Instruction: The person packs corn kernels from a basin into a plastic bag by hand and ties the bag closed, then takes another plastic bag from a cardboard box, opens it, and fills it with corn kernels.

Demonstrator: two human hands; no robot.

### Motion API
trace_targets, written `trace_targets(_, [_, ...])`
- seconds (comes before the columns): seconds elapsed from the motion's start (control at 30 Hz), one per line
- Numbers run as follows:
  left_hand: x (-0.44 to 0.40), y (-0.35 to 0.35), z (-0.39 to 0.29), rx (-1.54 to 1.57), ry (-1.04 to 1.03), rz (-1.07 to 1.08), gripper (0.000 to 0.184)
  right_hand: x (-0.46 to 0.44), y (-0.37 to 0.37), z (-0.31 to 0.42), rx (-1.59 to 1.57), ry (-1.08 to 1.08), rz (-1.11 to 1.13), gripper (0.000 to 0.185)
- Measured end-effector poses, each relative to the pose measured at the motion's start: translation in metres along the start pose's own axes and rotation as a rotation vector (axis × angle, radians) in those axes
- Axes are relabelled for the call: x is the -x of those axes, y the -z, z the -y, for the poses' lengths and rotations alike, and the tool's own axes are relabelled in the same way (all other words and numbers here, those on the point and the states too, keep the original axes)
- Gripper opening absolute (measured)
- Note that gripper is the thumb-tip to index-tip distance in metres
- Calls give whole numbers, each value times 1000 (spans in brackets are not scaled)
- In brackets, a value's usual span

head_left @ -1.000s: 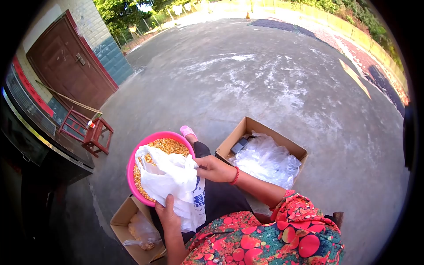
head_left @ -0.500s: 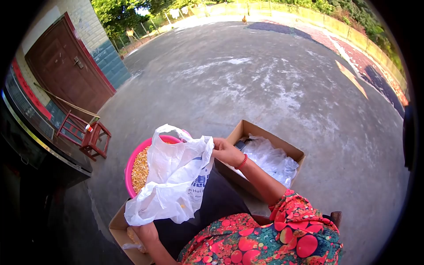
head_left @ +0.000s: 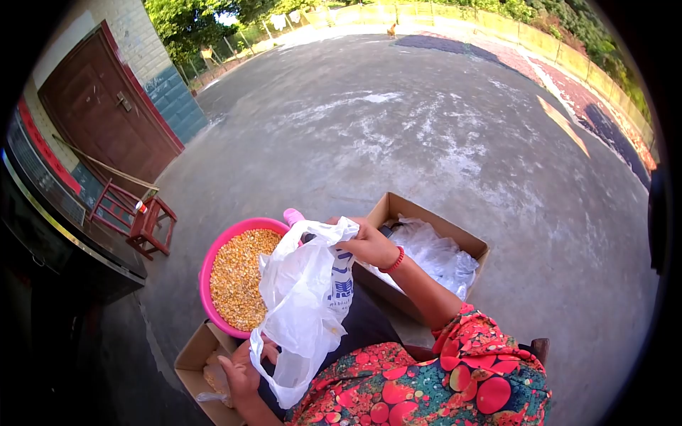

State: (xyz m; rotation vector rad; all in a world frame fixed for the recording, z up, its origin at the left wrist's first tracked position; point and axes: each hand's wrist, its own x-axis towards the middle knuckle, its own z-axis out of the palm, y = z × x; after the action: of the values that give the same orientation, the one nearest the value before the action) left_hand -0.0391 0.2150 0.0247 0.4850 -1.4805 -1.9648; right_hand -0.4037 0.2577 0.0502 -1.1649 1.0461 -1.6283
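Note:
A white plastic bag with blue print [head_left: 302,298] hangs from my right hand [head_left: 369,245], whose fingers are closed on its upper edge. My left hand [head_left: 245,366] is beside the bag's lower left side, thumb and fingers apart, with some fingers partly behind the plastic. Left of the bag, a pink basin [head_left: 206,284] holds yellow corn kernels [head_left: 241,280]. The bag overlaps the basin's right side.
A cardboard box [head_left: 444,227] of clear plastic bags [head_left: 433,255] lies on the right. Another box [head_left: 192,362] with a bag in it is below the basin. A red wooden chair [head_left: 150,221] is near the door [head_left: 106,106] at left.
The bag has moved off most of the corn and now hangs opened out toward the right. My left hand has dropped lower and come away from gripping the bag. My right hand moved slightly right.

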Motion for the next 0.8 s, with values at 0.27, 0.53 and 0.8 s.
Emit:
trace_targets(0.27, [-26, -66, -1, -584, -22, 15, 60, 8, -35, 14, 308, 429, 147, 16])
trace_targets(0.53, [-26, -48, 0, -535, -15, -266, 25, 6, -23, 17, 125, 487, 172, 18])
trace_targets(0.8, [-32, -64, 12, -566, 188, -132, 51, 13, -30, 18, 312, 472, 123, 14])
